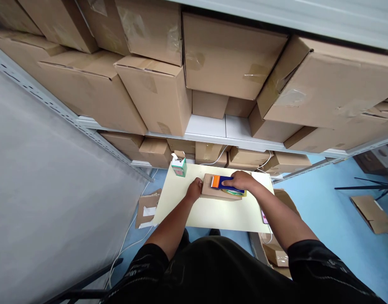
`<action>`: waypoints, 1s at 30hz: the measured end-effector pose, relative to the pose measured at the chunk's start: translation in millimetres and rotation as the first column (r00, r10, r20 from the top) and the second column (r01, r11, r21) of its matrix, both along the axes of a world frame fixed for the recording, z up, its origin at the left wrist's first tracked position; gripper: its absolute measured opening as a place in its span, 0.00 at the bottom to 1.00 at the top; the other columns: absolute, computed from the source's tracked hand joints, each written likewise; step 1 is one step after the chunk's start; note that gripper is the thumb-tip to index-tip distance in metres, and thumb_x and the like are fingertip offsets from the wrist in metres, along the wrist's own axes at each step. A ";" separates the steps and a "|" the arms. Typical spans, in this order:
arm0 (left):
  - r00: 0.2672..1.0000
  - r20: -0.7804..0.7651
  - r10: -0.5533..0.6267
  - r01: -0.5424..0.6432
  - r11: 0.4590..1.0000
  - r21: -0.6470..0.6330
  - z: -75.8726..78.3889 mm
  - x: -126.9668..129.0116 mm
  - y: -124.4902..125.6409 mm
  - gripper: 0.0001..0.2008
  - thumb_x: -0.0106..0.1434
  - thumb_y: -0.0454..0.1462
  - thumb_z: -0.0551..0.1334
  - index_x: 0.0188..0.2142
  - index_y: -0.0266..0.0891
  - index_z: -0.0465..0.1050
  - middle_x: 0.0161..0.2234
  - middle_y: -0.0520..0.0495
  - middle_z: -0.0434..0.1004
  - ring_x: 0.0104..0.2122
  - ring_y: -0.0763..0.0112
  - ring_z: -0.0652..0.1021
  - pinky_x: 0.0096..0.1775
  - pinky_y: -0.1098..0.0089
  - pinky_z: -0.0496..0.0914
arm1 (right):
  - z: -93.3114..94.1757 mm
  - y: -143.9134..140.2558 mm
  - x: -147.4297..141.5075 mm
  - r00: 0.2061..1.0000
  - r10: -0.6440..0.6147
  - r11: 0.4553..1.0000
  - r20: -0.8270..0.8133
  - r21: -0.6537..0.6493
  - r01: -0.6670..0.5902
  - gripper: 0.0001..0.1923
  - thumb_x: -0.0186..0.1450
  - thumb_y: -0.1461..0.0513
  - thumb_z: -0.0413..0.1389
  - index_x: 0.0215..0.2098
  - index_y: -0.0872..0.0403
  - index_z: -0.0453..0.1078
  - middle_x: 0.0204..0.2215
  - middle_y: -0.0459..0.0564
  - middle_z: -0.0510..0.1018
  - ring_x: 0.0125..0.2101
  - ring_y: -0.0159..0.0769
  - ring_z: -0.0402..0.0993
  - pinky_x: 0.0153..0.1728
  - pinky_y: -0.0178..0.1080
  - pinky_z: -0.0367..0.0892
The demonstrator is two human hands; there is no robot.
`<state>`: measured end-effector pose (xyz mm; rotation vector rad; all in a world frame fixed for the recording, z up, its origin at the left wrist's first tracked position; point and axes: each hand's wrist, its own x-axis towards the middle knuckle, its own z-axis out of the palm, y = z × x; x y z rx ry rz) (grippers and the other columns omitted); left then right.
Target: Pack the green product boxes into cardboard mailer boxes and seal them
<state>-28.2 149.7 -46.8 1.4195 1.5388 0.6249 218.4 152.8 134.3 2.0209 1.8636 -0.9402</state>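
A small closed cardboard box (217,194) lies on the pale yellow table (194,215) in front of me. My left hand (195,189) is closed against the box's left end, its fingers partly hidden behind that side. Over the top of the box, my right hand (240,180) grips a blue and orange tape dispenser (216,182) with a roll of tape under it. The dispenser's orange end points left, towards my left hand. Whether tape is stuck to the box I cannot tell.
A green and white tissue box (179,167) stands at the table's back left corner. A phone (264,216) lies by the right edge, near a white cable. Shelves packed with cardboard boxes (152,93) rise behind the table. An open carton (276,253) stands on the floor at right.
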 end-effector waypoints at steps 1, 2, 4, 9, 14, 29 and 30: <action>1.000 -0.005 -0.018 0.018 1.000 -0.003 -1.3 0.6 0.0 0.02 0.63 0.37 0.63 0.34 0.43 0.72 0.27 0.50 0.73 0.33 0.61 0.76 0.41 0.64 0.71 | -0.1 -0.1 -0.3 1.000 0.001 1.000 0.006 -0.001 -0.001 0.31 0.56 0.34 0.63 0.32 0.52 0.80 0.32 0.54 0.84 0.33 0.44 0.79 0.29 0.38 0.61; 0.999 -0.011 -0.031 0.031 1.000 -0.003 -1.6 -0.3 0.8 0.02 0.62 0.37 0.64 0.35 0.42 0.72 0.29 0.49 0.74 0.35 0.60 0.77 0.43 0.63 0.72 | -0.3 -0.1 -0.5 1.000 -0.001 1.000 0.010 -0.001 0.001 0.31 0.56 0.34 0.63 0.32 0.52 0.80 0.33 0.54 0.84 0.33 0.44 0.79 0.29 0.38 0.61; 0.999 -0.025 -0.046 0.047 0.999 0.009 1.0 -6.1 4.0 0.07 0.60 0.36 0.65 0.39 0.41 0.74 0.36 0.44 0.78 0.42 0.56 0.79 0.49 0.59 0.72 | -0.8 -0.2 -1.0 1.000 -0.010 1.000 0.011 -0.005 0.010 0.31 0.55 0.34 0.63 0.33 0.52 0.80 0.33 0.55 0.84 0.33 0.45 0.79 0.30 0.38 0.62; 0.972 -0.037 -0.233 0.236 0.950 0.207 27.8 -24.2 11.0 0.28 0.60 0.33 0.63 0.61 0.40 0.71 0.65 0.37 0.68 0.67 0.53 0.66 0.68 0.57 0.57 | -3.4 2.0 -3.3 0.999 0.020 1.000 0.029 -0.001 -0.020 0.32 0.55 0.33 0.63 0.33 0.52 0.81 0.35 0.56 0.84 0.34 0.46 0.79 0.29 0.39 0.62; 0.759 -0.221 -0.612 0.651 0.711 0.267 46.8 -14.5 8.9 0.59 0.48 0.48 0.77 0.74 0.43 0.52 0.76 0.39 0.46 0.74 0.42 0.48 0.72 0.50 0.40 | -4.7 5.9 -7.3 0.998 0.034 0.999 0.050 -0.013 -0.033 0.32 0.55 0.33 0.63 0.34 0.52 0.81 0.34 0.57 0.84 0.34 0.47 0.79 0.30 0.39 0.62; 0.679 -0.462 -0.571 0.705 0.682 0.194 38.2 -1.0 9.6 0.60 0.52 0.51 0.75 0.75 0.41 0.47 0.75 0.34 0.47 0.73 0.44 0.53 0.72 0.48 0.40 | 5.1 3.4 20.4 0.999 0.053 0.997 0.000 -0.060 -0.053 0.34 0.55 0.32 0.61 0.35 0.53 0.81 0.34 0.55 0.84 0.33 0.46 0.79 0.30 0.39 0.63; 0.668 -0.481 -0.567 0.711 0.677 0.189 38.8 -0.8 9.4 0.60 0.52 0.52 0.75 0.75 0.40 0.46 0.75 0.34 0.47 0.73 0.44 0.53 0.72 0.47 0.42 | 5.7 1.8 27.7 0.999 0.046 0.996 -0.008 -0.070 -0.047 0.34 0.55 0.32 0.61 0.35 0.53 0.81 0.33 0.55 0.84 0.33 0.45 0.79 0.31 0.39 0.63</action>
